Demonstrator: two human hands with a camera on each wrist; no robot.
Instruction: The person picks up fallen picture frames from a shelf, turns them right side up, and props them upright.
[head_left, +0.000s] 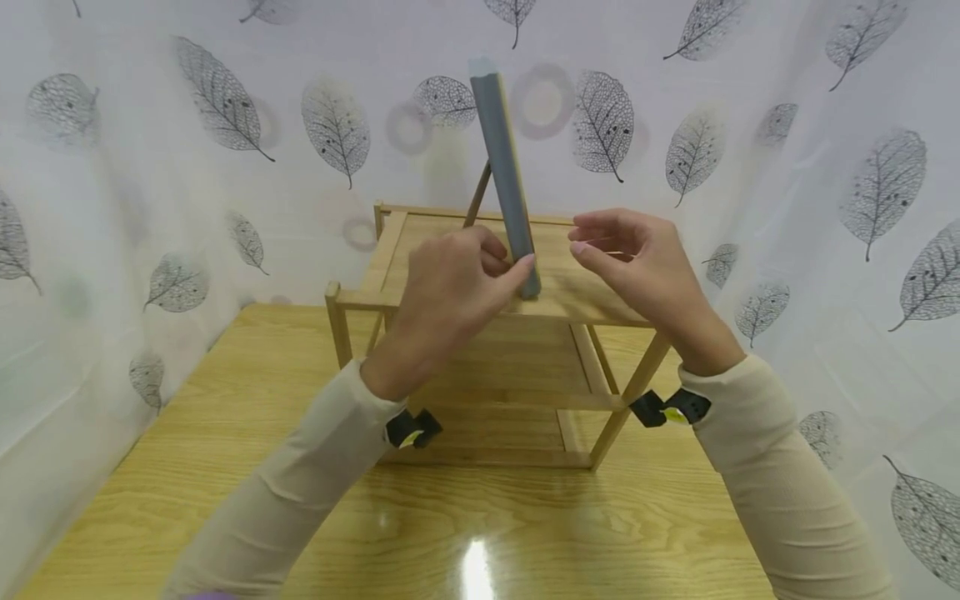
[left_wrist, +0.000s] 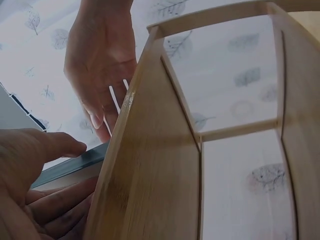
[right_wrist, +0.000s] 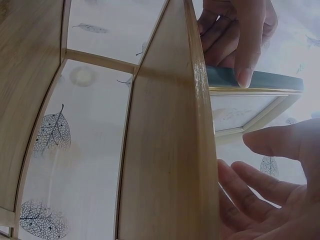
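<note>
A blue-grey picture frame (head_left: 502, 158) stands nearly edge-on and leaning on the top tier of a small wooden shelf (head_left: 581, 271). A thin prop leg (head_left: 478, 196) slants down behind it to the left. My left hand (head_left: 457, 279) pinches the frame low on its near edge, thumb on that edge and fingers behind. Apart from the frame, on its right, my right hand (head_left: 637, 258) hovers over the tier with loosely bent fingers and nothing between them. A pale picture side of the frame (right_wrist: 265, 81) shows in the right wrist view, facing my right hand.
The shelf has lower tiers (head_left: 517, 354) and slanted legs, and stands on a wood-grain table (head_left: 480, 508). Behind and at both sides hangs a white curtain (head_left: 292, 50) printed with dark leaves. Dark wrist devices (head_left: 412, 427) sit at both cuffs.
</note>
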